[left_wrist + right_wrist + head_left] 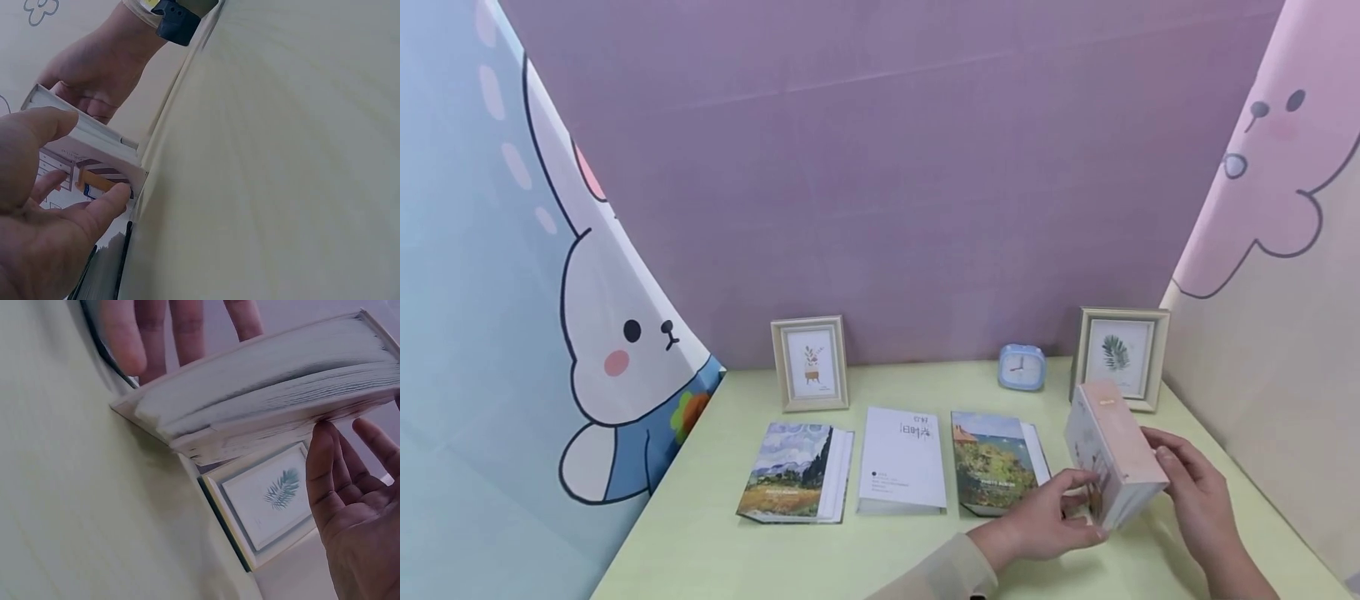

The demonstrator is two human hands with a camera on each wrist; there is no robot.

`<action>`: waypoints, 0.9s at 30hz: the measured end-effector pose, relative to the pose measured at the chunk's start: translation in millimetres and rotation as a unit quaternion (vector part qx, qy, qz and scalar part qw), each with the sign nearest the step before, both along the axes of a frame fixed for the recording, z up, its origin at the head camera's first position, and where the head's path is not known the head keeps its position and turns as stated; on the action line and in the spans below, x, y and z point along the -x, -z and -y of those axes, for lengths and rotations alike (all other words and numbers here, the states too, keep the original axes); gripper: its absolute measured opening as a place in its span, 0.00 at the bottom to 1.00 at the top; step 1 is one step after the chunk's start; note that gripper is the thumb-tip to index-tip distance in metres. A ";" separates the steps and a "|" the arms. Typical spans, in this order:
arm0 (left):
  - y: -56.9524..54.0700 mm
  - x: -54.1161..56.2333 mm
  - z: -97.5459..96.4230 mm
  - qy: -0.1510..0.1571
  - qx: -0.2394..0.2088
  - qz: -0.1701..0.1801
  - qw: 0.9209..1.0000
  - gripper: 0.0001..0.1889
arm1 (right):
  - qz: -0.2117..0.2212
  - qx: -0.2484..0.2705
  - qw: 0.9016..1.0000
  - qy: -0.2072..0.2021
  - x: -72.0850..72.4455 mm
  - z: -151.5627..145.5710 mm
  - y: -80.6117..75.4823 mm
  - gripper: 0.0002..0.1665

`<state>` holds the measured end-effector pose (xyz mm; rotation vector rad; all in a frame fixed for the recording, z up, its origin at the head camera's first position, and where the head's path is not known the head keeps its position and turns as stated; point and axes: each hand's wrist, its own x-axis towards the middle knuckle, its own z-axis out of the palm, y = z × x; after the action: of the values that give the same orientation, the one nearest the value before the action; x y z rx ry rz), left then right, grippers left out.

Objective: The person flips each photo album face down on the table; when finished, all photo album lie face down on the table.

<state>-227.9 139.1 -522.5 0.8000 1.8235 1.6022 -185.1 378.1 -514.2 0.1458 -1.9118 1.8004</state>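
While the head view shows the pink album (1122, 442) tilted between both hands, spine upward, its long axis runs away from the person and slants left; the left hand (1047, 518) holds the left cover low, fingers spread and partly curled, and the right hand (1201, 492) holds the right cover higher, by the close end, so neither is clearly nearer. Behind it stands the leaf picture (1116, 354). From the left wrist, the left thumb and fingers press the printed cover and hide part of its design, and the right fingertips are hard to make out. From the right wrist, page edges show, one end is cut off, and whether the lower edge touches the table (56, 487) I cannot tell.
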 end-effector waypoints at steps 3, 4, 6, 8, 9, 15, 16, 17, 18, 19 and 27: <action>-0.5 0.9 -1.6 0.003 0.008 0.007 1.000 0.32 | -0.005 0.016 1.000 0.005 -1.7 -3.7 -1.9 0.20; -0.5 1.4 -2.1 0.005 0.011 0.009 1.000 0.32 | -0.005 0.018 1.000 0.008 -2.2 -5.2 -2.4 0.20; 0.2 2.5 -3.2 0.010 0.015 0.011 1.000 0.31 | -0.007 0.025 1.000 0.008 -3.4 -8.2 -3.4 0.19; 1.3 3.4 -4.2 0.012 0.026 -0.006 1.000 0.31 | -0.009 0.028 1.000 0.006 -4.6 -11.3 -3.9 0.19; 2.1 3.6 -4.7 0.012 0.033 -0.018 0.999 0.30 | -0.009 0.031 0.999 0.001 -5.3 -12.9 -4.0 0.19; 6.5 2.1 -8.7 0.008 0.048 -0.080 0.996 0.32 | 0.002 0.047 0.998 -0.031 -9.9 -20.8 -2.7 0.18; 6.7 1.6 -9.3 0.009 0.046 -0.087 0.995 0.32 | 0.006 0.048 0.998 -0.031 -10.5 -21.9 -2.4 0.18; 6.6 1.1 -9.9 0.009 0.046 -0.097 0.994 0.33 | 0.011 0.048 0.998 -0.030 -10.8 -23.0 -2.1 0.18; 6.4 0.8 -10.4 0.010 0.046 -0.106 0.993 0.34 | 0.016 0.047 0.998 -0.027 -10.9 -24.1 -1.9 0.18; 6.1 0.6 -10.7 0.009 0.048 -0.116 0.992 0.34 | 0.020 0.046 0.998 -0.025 -11.2 -25.0 -1.9 0.18; 9.1 2.4 -11.7 -0.001 0.074 -0.189 0.979 0.35 | 0.054 0.058 0.997 -0.010 -9.7 -27.4 -2.7 0.16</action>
<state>-230.3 150.7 -531.6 1.0899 2.1770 1.3619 -175.5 405.5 -511.4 0.0284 -1.8770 1.9640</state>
